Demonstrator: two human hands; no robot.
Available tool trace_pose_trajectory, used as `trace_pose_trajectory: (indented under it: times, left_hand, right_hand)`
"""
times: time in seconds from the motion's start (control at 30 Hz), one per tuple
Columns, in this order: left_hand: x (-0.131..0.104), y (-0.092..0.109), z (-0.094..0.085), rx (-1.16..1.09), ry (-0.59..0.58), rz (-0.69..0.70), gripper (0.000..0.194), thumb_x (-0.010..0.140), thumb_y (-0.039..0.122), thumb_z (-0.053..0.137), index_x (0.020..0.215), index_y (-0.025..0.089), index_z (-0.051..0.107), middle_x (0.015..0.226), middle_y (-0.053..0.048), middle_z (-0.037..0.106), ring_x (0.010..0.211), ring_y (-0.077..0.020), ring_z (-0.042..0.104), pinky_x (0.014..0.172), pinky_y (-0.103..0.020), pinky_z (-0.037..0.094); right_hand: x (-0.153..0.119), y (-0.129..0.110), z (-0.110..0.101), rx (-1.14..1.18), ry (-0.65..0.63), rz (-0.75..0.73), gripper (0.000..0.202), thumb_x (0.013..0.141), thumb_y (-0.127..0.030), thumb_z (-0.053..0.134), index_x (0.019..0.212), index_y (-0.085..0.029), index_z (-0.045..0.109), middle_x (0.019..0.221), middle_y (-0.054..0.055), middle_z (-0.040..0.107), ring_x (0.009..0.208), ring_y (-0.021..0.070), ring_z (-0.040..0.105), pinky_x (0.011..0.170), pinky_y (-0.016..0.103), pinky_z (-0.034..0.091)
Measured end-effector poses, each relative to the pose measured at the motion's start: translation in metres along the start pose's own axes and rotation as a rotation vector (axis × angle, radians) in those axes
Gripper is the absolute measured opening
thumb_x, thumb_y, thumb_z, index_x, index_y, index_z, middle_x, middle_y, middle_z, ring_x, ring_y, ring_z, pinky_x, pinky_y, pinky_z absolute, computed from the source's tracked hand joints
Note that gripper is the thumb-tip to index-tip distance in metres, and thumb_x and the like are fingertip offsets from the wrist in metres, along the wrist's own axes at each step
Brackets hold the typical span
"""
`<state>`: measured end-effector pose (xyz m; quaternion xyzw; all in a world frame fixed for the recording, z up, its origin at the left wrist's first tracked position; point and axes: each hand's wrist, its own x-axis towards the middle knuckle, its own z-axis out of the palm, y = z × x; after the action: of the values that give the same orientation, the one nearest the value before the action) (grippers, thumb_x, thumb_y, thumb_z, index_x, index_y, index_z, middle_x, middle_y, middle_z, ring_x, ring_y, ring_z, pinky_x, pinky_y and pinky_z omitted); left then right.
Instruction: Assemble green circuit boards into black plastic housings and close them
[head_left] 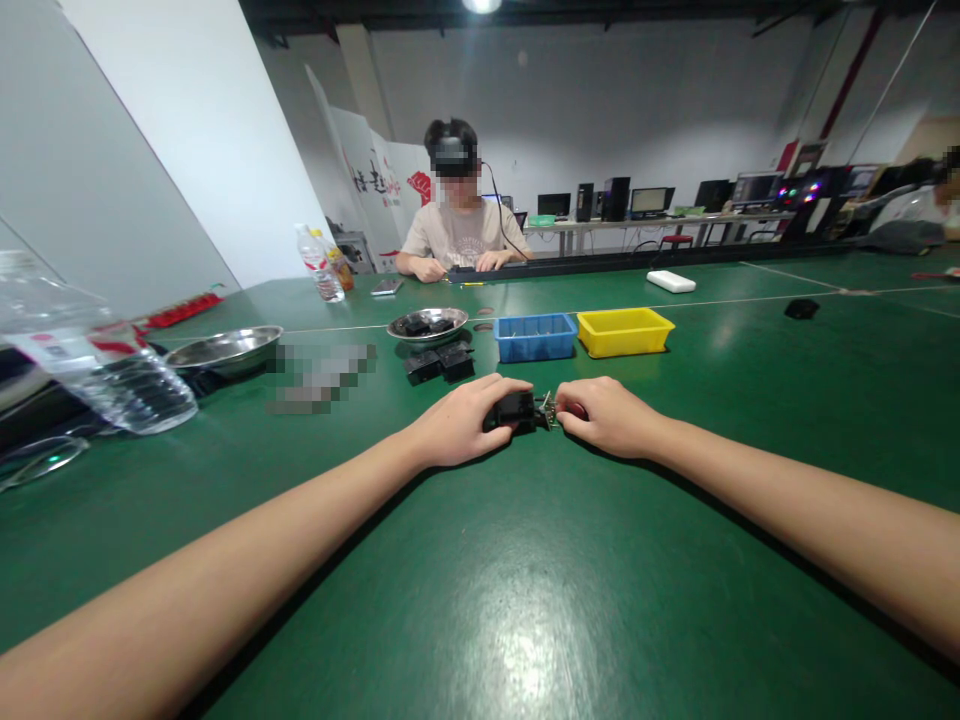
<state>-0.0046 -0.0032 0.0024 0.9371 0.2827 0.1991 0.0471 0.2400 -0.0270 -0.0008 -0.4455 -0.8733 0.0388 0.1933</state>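
My left hand [469, 422] is closed around a small black plastic box [515, 408], resting at the middle of the green table. Thin metal pieces, perhaps pins or a small bracket [550, 410], stick out from the box's right end. My right hand [611, 415] is curled up against these pieces. Between its fingers shows a dark red, rounded thing [577, 410], whose kind I cannot make out. Just beyond my left hand, similar black boxes [441, 363] lie on the table. Behind them is a round metal dish [397, 327] with more black pieces in it.
A blue bin [534, 350] and a yellow bin [626, 342] stand beyond my hands. On the left are a large water bottle [127, 375], a metal plate [225, 350] and glasses [45, 460]. A white box-like device [671, 282] lies farther right. Another person [461, 230] sits opposite.
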Motion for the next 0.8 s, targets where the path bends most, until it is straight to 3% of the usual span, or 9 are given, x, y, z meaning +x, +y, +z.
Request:
trace_pose_trajectory:
  times: [0.8]
  left_hand:
    - [-0.0002, 0.0003, -0.0007, 0.005, -0.002, 0.001, 0.050, 0.084, 0.019, 0.059, 0.133, 0.016, 0.052, 0.125, -0.013, 0.066, 0.115, -0.0269, 0.064, 0.102, -0.044, 0.051]
  right_hand:
    - [0.0002, 0.0006, 0.0004, 0.006, 0.005, 0.001, 0.009, 0.086, -0.016, 0.058, 0.081, -0.017, 0.066, 0.074, 0.003, 0.065, 0.066, 0.0150, 0.050, 0.063, 0.025, 0.030]
